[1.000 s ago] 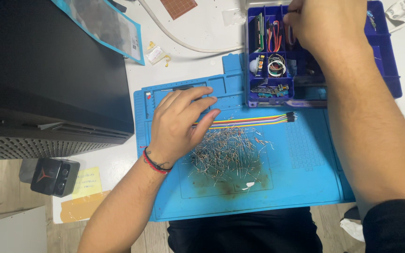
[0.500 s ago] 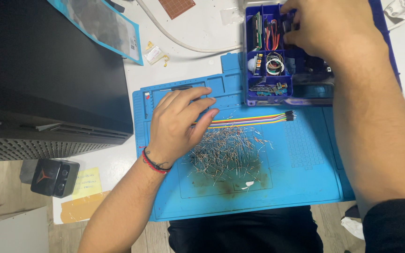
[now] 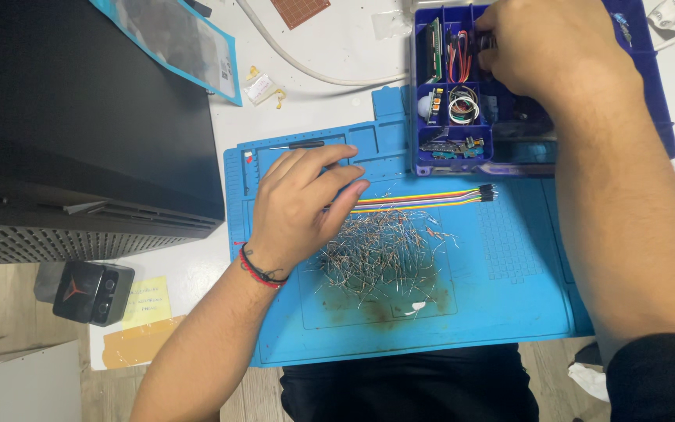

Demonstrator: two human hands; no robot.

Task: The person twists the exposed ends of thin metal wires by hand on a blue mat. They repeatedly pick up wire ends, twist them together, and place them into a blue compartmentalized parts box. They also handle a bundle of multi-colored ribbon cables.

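A left hand (image 3: 300,205) rests flat, fingers loosely spread, on a blue work mat (image 3: 509,289) beside a heap of wire leads (image 3: 380,254) (ribbon jumper cable (image 3: 423,200) alongside); the right hand (image 3: 552,47) reaches into a blue compartment box (image 3: 423,86), its grip hidden.

One blue silicone work mat (image 3: 509,297), one blue plastic compartment box (image 3: 423,94) at its top edge, one flat rainbow ribbon cable (image 3: 423,200), one heap of thin wire leads (image 3: 376,254), two bare hands.
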